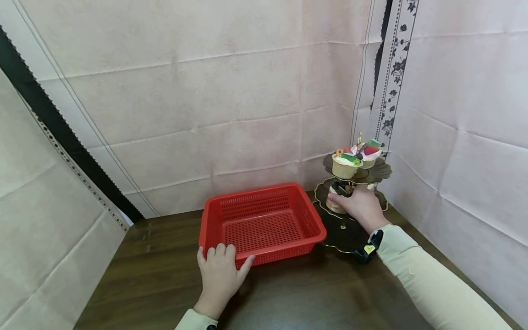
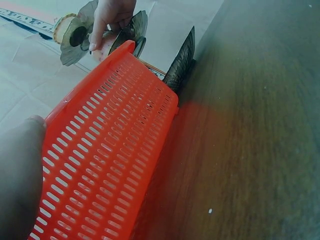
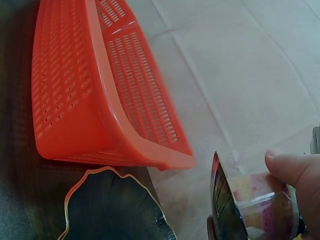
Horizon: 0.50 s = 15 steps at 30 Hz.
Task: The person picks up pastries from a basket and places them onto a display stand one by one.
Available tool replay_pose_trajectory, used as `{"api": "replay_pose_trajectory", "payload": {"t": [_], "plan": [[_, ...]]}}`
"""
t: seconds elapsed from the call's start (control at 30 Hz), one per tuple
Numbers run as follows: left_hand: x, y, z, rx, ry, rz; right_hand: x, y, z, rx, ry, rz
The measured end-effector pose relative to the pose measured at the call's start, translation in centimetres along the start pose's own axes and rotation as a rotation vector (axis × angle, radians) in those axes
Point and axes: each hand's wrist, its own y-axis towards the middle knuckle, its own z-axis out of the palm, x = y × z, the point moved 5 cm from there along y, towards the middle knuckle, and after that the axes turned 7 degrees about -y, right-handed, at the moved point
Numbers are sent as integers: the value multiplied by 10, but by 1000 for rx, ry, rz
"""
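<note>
At the back right stands a dark three-tier serving stand (image 1: pixel 344 236) with gold scalloped edges. My right hand (image 1: pixel 363 208) reaches between its top and middle tiers and grips a small round toy cake (image 1: pixel 335 206) there. In the right wrist view this cake (image 3: pixel 262 200) has pink and yellow sides, close against the tier plate, with my thumb (image 3: pixel 287 167) on it. A red plastic basket (image 1: pixel 264 254) sits to the left, with nothing inside. My left hand (image 1: pixel 218 277) holds its near-left rim, fingers over the edge and thumb spread along the front.
Two decorated cupcakes, one white-topped (image 1: pixel 345 168) and one pinkish (image 1: pixel 370 157), stand on the top tier. The lowest tier (image 3: pixel 115 210) lies beside the basket's right end. Pale cloth walls (image 1: pixel 247 114) enclose the brown wooden table (image 1: pixel 152 284) at the back and sides.
</note>
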Motion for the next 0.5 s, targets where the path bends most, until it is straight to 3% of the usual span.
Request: {"api": "replay_pose_trajectory", "payload": {"t": [0.27, 0.5], "plan": [[0, 2, 1, 26, 11, -13, -1, -1, 1, -16, 31, 23], [0, 0, 1, 3, 5, 0, -3, -2, 1, -25, 43, 10]]}}
